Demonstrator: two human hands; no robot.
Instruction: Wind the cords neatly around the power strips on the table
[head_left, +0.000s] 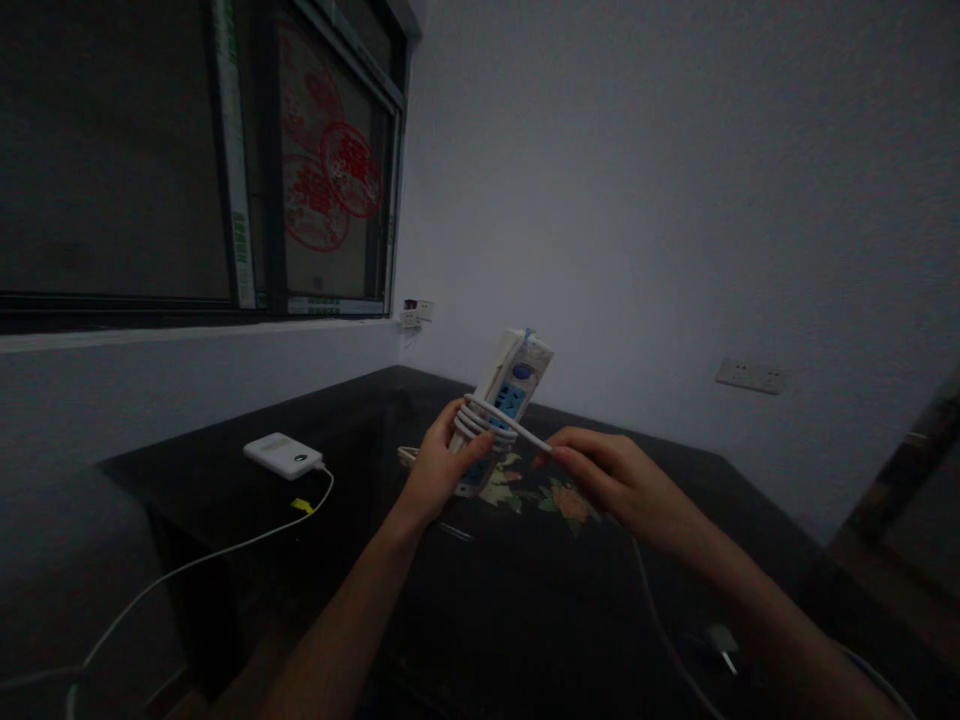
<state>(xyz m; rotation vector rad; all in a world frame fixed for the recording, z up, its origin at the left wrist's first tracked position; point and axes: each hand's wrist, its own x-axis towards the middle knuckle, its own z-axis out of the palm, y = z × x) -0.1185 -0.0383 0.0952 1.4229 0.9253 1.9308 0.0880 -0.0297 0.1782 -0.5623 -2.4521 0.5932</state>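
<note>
A white power strip (533,358) with blue sockets is held tilted above the table, several turns of its white cord (480,425) wound around its middle. My left hand (444,462) is closed around the strip's lower part, the thumb lying by the cord turns. To the right, my right hand (600,468) pinches the cord where it runs taut from the strip. From beneath that hand the cord hangs down toward the table's near right side. A plug with metal prongs (722,647) lies there, dim and partly blurred.
The dark table (337,600) has a flower pattern on its top. At its left lies a white power bank (283,455) with a white cable (225,550) running off the edge, and a yellow scrap (302,506). Wall sockets (750,376) and a window (330,170) stand behind.
</note>
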